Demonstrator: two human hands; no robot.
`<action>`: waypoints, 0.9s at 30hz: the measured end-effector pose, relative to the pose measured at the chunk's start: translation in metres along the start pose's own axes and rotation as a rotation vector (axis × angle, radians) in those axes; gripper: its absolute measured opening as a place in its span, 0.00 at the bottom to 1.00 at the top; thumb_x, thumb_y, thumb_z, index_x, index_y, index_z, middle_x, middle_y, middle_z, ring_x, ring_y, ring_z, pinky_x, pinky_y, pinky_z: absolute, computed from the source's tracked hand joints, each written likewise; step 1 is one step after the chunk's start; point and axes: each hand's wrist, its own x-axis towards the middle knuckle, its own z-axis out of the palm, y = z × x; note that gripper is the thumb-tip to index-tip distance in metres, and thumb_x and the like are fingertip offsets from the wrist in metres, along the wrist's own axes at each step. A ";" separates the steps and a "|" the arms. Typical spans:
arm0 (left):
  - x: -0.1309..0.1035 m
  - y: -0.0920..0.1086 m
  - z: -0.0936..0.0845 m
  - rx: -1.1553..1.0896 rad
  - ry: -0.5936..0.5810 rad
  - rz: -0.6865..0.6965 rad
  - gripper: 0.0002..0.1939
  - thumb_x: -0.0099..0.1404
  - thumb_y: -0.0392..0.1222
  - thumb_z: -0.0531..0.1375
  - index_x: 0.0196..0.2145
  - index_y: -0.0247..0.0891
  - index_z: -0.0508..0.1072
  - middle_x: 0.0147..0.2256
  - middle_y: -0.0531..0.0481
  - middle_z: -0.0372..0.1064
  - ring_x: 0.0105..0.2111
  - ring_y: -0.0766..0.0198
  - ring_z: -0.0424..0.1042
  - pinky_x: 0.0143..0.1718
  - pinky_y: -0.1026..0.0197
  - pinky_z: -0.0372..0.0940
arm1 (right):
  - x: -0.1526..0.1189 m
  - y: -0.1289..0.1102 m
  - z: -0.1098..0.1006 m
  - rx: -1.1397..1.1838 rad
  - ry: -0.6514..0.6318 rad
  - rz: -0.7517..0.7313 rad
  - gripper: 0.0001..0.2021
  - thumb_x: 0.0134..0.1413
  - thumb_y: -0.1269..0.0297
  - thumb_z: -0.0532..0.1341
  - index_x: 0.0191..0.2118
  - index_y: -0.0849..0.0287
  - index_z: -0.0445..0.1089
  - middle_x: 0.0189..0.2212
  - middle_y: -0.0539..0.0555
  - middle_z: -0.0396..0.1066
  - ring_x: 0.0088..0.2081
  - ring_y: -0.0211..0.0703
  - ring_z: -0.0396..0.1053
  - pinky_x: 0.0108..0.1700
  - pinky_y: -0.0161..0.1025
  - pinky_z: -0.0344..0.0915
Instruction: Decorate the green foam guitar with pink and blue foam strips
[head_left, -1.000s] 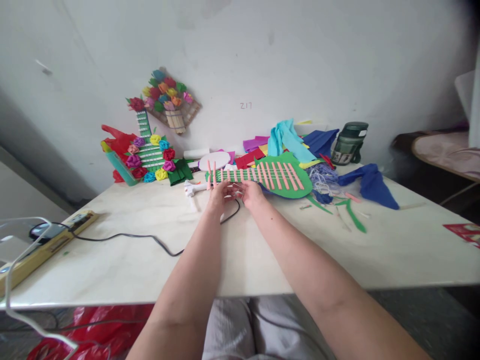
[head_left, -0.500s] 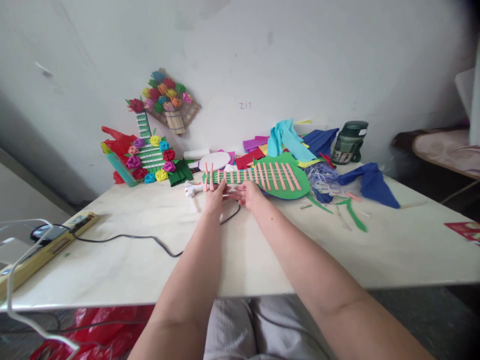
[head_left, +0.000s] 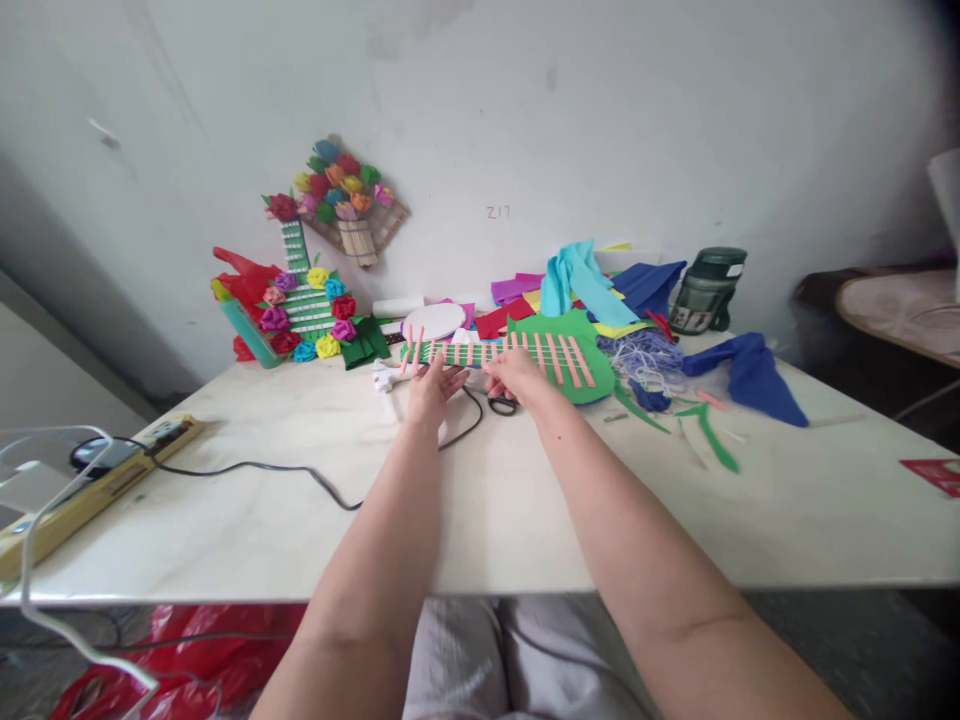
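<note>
A green guitar-shaped craft (head_left: 592, 350) with pink strips and pale strings lies across the back of the table, its neck pointing left. My left hand (head_left: 433, 385) holds the neck near its left end, thumb on top and the other fingers below. Further right, my right hand (head_left: 514, 372) grips the craft where the neck meets the body, fingers bent. Left of my left hand lies a white glue gun (head_left: 385, 376) with a black cord. Black scissor handles (head_left: 502, 405) show just below my right hand.
A flower-covered guitar craft (head_left: 307, 300) stands at the back left. Coloured paper (head_left: 577, 285), tangled string (head_left: 645, 360) and a dark green bottle (head_left: 705, 290) are at the back right. A power strip (head_left: 120, 470) lies on the left.
The craft has tilted and shifted slightly left. My right hand has moved a little right along it, its fingers now more curled, and the scissor handles have come into view.
</note>
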 end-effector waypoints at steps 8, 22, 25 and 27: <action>0.006 -0.007 -0.002 -0.011 0.018 -0.062 0.12 0.54 0.30 0.60 0.37 0.34 0.65 0.32 0.46 0.73 0.32 0.60 0.75 0.42 0.54 0.68 | 0.004 -0.001 -0.004 0.204 0.134 -0.095 0.12 0.50 0.72 0.54 0.18 0.59 0.58 0.06 0.41 0.51 0.08 0.27 0.47 0.11 0.28 0.44; 0.003 -0.002 -0.007 -0.069 -0.127 0.110 0.22 0.50 0.33 0.62 0.43 0.44 0.65 0.31 0.54 0.71 0.32 0.66 0.73 0.45 0.56 0.65 | 0.006 -0.008 -0.015 0.488 0.186 -0.295 0.08 0.44 0.66 0.63 0.21 0.62 0.65 0.15 0.48 0.66 0.14 0.29 0.59 0.14 0.27 0.50; 0.003 -0.003 -0.008 -0.078 -0.138 0.107 0.23 0.49 0.33 0.63 0.43 0.44 0.64 0.31 0.55 0.71 0.32 0.65 0.74 0.44 0.56 0.66 | 0.006 -0.004 -0.014 0.406 0.161 -0.343 0.10 0.46 0.64 0.61 0.20 0.61 0.63 0.15 0.48 0.66 0.15 0.30 0.60 0.15 0.28 0.51; 0.004 -0.004 -0.008 -0.085 -0.134 0.105 0.23 0.48 0.32 0.63 0.43 0.43 0.64 0.30 0.55 0.71 0.32 0.65 0.74 0.44 0.56 0.66 | 0.004 -0.004 -0.013 0.347 0.139 -0.380 0.13 0.49 0.63 0.58 0.18 0.60 0.61 0.13 0.46 0.62 0.14 0.30 0.58 0.15 0.28 0.51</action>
